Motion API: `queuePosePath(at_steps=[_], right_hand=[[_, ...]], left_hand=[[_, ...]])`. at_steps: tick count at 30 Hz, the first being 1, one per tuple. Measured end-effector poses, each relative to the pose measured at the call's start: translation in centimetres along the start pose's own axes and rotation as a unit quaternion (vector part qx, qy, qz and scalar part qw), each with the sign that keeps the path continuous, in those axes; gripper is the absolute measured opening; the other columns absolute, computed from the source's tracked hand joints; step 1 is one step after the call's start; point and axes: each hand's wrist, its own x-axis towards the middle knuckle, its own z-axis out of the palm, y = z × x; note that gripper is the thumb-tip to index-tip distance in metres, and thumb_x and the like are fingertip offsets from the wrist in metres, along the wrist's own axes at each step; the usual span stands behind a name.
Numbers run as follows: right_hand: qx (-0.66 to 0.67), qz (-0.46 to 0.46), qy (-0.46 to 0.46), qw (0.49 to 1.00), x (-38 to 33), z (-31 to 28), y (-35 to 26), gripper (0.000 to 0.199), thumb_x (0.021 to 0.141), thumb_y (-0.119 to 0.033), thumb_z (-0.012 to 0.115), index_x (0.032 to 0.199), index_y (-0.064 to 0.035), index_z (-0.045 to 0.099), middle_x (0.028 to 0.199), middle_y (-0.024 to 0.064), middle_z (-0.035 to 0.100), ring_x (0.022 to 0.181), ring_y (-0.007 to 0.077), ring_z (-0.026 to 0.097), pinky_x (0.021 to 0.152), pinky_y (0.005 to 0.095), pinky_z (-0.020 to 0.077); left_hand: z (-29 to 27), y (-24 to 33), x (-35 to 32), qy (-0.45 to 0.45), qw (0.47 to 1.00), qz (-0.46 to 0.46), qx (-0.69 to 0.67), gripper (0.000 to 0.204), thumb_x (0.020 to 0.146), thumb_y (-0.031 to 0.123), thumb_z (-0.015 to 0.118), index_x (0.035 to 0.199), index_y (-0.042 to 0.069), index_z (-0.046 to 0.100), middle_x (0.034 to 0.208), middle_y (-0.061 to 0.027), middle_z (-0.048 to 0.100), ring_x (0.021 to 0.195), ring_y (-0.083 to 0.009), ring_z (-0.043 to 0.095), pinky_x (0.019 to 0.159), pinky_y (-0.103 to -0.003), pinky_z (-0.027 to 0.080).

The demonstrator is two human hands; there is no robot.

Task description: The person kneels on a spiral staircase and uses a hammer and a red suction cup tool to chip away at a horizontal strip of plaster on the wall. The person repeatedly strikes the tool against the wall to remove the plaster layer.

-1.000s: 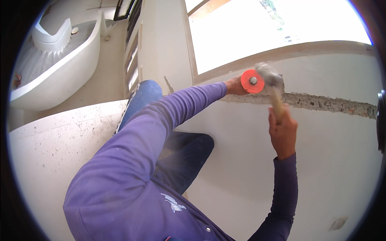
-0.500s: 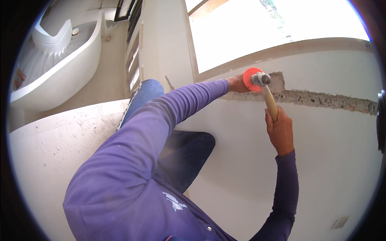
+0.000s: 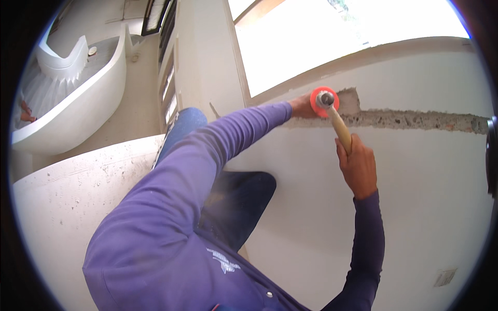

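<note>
My right hand (image 3: pixel 358 168) grips the wooden handle of a hammer (image 3: pixel 337 124), whose metal head rests against the round orange hand guard (image 3: pixel 317 101) of a chisel. My left hand (image 3: pixel 302 106) holds that chisel just behind the guard, mostly hidden by it. The chisel tip meets the left end of a rough grey groove (image 3: pixel 410 119) cut across the white wall (image 3: pixel 415 207). Both arms wear purple sleeves.
A bright window opening (image 3: pixel 332 36) sits above the groove. A white bathtub (image 3: pixel 72 98) stands at the far left on a pale floor. A dusty white ledge (image 3: pixel 67 197) lies at lower left. My blue trouser leg (image 3: pixel 181 129) shows below the window jamb.
The hammer swung down from its raised position onto the chisel's orange guard. My right hand dropped slightly with it. My left hand stayed in place at the groove.
</note>
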Motion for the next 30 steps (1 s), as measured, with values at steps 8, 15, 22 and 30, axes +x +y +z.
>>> queuePosePath(at_steps=[8,15,22,30], right_hand=[[0.461,-0.072,0.318,0.826,-0.8,-6.3,-7.4,0.044,0.103,-0.036,0.066,0.079,-0.003,0.049,0.057,-0.0007,0.047,0.05,0.0142,0.05,0.049,0.0296,0.0394],[0.043,0.007,0.052,0.998,1.6,0.6,0.4,0.034,0.102,-0.029,0.068,0.089,0.0007,0.059,0.064,0.0085,0.057,0.051,0.0195,0.054,0.051,0.0364,0.0423],[0.445,-0.139,0.395,0.792,-1.1,-6.6,-7.7,0.041,0.103,-0.042,0.065,0.09,-0.0065,0.049,0.061,0.0015,0.043,0.045,0.0078,0.038,0.046,0.0224,0.0356],[0.112,0.055,0.03,0.992,1.0,-0.3,-2.0,0.039,0.105,-0.028,0.064,0.081,0.0005,0.053,0.061,0.0097,0.052,0.051,0.0223,0.05,0.052,0.0398,0.0416]], left_hand=[[-2.9,-0.6,-0.7,-0.018,0.994,-0.094,0.049,0.03,0.089,0.02,0.077,0.11,0.005,0.063,0.107,-0.0128,0.069,0.095,-0.0274,0.064,0.086,-0.04,0.054],[-2.6,-1.7,0.9,-0.006,1.0,-0.018,0.0,0.031,0.093,0.023,0.073,0.116,0.007,0.062,0.112,-0.0121,0.068,0.104,-0.0252,0.064,0.092,-0.038,0.053],[-3.2,2.4,-0.1,-0.058,0.983,-0.171,0.033,0.026,0.093,0.022,0.073,0.111,0.006,0.063,0.104,-0.0115,0.069,0.095,-0.0238,0.063,0.084,-0.039,0.054],[-3.2,-0.4,-0.1,-0.02,0.995,-0.086,-0.052,0.027,0.092,0.023,0.076,0.108,0.006,0.063,0.102,-0.0107,0.07,0.093,-0.0222,0.064,0.084,-0.038,0.054]])
